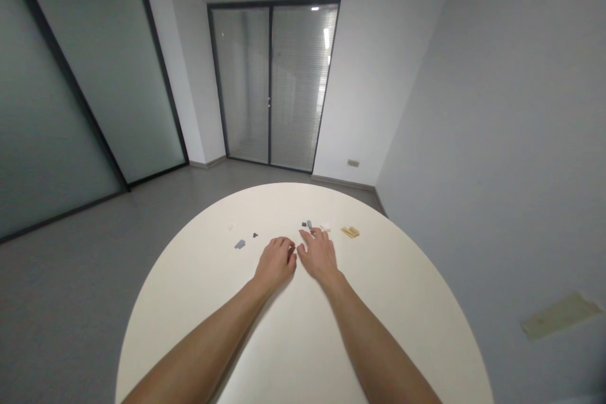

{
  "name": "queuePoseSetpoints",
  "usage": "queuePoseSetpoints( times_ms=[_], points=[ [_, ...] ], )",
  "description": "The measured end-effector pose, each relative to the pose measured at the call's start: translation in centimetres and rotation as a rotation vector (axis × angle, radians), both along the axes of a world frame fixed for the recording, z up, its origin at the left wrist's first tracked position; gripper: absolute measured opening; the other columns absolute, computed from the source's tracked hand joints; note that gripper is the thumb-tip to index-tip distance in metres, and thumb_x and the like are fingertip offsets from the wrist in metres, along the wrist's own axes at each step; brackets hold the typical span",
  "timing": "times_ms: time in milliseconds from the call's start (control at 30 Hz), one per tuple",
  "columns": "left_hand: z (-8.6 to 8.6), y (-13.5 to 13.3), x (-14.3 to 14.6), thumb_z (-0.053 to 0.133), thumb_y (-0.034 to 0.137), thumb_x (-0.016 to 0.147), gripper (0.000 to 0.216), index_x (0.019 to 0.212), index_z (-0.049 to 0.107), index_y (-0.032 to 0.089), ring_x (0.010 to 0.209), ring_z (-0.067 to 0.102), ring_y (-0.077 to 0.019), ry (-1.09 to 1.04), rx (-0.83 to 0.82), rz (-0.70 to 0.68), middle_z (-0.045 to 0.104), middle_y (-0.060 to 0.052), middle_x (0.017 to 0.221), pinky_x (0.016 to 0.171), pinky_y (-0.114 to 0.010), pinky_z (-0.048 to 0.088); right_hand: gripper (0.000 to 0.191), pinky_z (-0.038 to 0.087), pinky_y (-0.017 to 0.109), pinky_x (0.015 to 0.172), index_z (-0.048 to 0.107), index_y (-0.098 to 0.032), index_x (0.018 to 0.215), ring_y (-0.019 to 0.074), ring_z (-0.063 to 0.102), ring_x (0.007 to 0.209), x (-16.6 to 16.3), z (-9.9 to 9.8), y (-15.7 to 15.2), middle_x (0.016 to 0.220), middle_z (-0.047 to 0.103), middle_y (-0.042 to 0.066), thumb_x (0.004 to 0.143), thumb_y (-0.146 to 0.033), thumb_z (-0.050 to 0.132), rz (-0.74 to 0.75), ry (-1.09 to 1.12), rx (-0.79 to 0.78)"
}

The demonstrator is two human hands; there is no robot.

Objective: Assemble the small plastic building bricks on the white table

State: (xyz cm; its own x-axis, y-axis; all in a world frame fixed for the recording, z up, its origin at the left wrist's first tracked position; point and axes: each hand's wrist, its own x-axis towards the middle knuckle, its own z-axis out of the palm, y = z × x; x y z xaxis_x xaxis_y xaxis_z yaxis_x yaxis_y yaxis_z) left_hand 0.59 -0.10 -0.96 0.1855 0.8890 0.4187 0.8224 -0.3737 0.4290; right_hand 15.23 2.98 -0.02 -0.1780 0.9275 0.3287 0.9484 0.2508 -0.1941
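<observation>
Both hands rest low over the middle of a round white table [293, 341], close together. My left hand [277, 260] is curled, thumb and fingers drawn together; whatever it may hold is hidden. My right hand [319, 254] has its fingers spread, reaching toward small grey pieces [309, 224] and tiny dark pieces [303, 224] just beyond the fingertips. White pieces [325, 227] lie right by its fingers. Tan pieces [351, 231], some of them stick-shaped, sit to the right of that hand. The pieces are too small to name.
Left of my left hand lie flat grey-blue pieces [240, 244], small dark pieces [255, 235] and faint white pieces [231, 227]. Beyond the table stand a glass door [271, 85] with blinds and frosted panels [108, 76]. A wall [511, 139] runs along the right.
</observation>
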Motion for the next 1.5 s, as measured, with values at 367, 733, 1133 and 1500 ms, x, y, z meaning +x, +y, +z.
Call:
queuePoseSetpoints(
  times_ms=[367, 733, 1133, 1500],
  points=[
    [-0.2, 0.1, 0.1, 0.053, 0.016, 0.088, 0.012, 0.097, 0.060, 0.020, 0.104, 0.054, -0.0236, -0.017, 0.008, -0.010, 0.062, -0.009, 0.106, 0.094, -0.039, 0.042, 0.049, 0.037, 0.040, 0.097, 0.052, -0.026, 0.139, 0.0290, 0.043, 0.121, -0.3, 0.1, 0.6, 0.132, 0.052, 0.013, 0.093, -0.042, 0.047, -0.057, -0.006, -0.030],
    [-0.5, 0.2, 0.1, 0.052, 0.016, 0.088, 0.015, 0.100, 0.061, 0.020, 0.104, 0.056, -0.0234, -0.049, 0.028, -0.003, 0.063, -0.008, 0.107, 0.094, -0.038, 0.044, 0.056, 0.036, 0.040, 0.097, 0.042, -0.025, 0.147, 0.0289, 0.043, 0.120, -0.2, -0.1, 0.6, 0.132, 0.053, 0.013, 0.093, -0.042, 0.047, -0.058, -0.008, -0.016],
    [1.5, 0.8, -5.0, 0.052, 0.023, 0.084, 0.037, 0.118, 0.058, 0.010, 0.120, 0.049, -0.0369, 0.210, 0.031, 0.536, 0.052, -0.022, 0.133, 0.099, -0.050, 0.041, 0.048, 0.035, 0.038, 0.097, 0.048, -0.024, 0.140, 0.0262, 0.047, 0.118, 1.3, -0.4, -0.9, 0.132, 0.056, 0.010, 0.094, -0.038, 0.049, 0.027, 0.028, -0.049],
    [3.2, 0.7, -6.8, 0.033, 0.006, 0.091, 0.035, 0.116, 0.056, 0.009, 0.106, 0.059, -0.0292, 0.433, -0.293, 0.623, 0.061, -0.021, 0.112, 0.078, -0.034, 0.050, 0.038, 0.035, 0.038, 0.098, 0.055, -0.022, 0.131, 0.0255, 0.047, 0.119, 2.0, -0.4, -1.7, 0.132, 0.057, 0.010, 0.096, -0.035, 0.048, 0.107, 0.063, -0.035]
  ],
)
